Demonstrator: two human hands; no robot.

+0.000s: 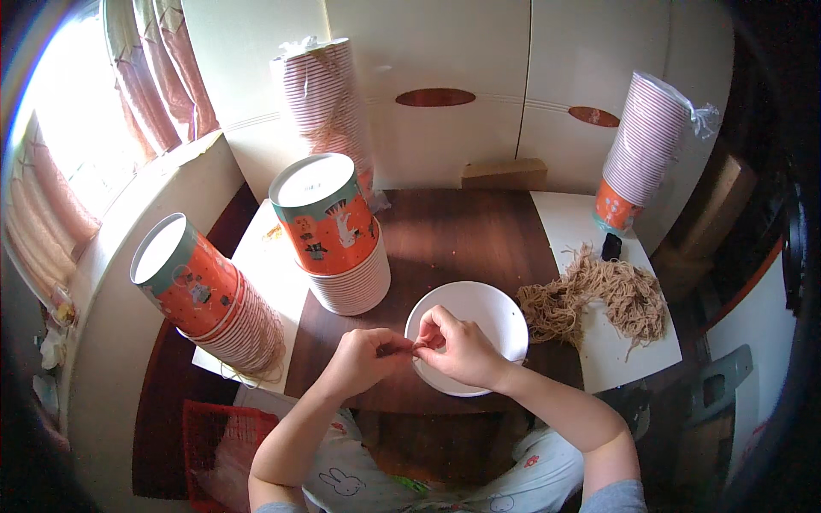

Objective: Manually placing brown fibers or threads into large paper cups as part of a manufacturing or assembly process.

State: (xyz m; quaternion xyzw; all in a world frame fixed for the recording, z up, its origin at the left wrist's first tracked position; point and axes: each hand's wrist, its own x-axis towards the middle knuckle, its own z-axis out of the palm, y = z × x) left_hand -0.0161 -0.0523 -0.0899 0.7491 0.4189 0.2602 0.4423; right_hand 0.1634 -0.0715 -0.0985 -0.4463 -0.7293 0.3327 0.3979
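Note:
My left hand (366,357) and my right hand (462,348) meet fingertip to fingertip over the left side of a white round container (500,316). Both hands are closed in a pinch. Whatever lies between the fingertips is too small to make out. The container's outer side is hidden, so its depth cannot be told. To its right lies a heap of tan cords (620,295), whose near strands reach close to the rim.
Left of my hands stand a stack of orange and green paper buckets (329,235) and a tilted-looking second stack (201,286). Bagged stacks stand at the back left (321,94) and back right (641,141). A red basket (224,449) sits below the table's left side.

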